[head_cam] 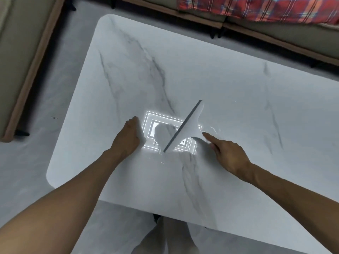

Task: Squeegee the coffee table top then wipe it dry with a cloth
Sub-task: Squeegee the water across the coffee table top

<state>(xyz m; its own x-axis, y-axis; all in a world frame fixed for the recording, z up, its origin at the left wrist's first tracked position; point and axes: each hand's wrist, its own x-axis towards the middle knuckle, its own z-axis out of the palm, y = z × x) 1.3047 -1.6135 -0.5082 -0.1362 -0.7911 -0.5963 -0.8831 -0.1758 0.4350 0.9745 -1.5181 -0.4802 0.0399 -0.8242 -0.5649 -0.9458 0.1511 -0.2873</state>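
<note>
Well inside table [238, 85] edges, right hand [229, 154] holds squeegee [185, 127].

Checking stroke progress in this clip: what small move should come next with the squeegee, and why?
Probably drag the squeegee toward the right hand, which grips its handle: the blade lies slantwise mid coffee table top, and wet glints show beside it.
</note>
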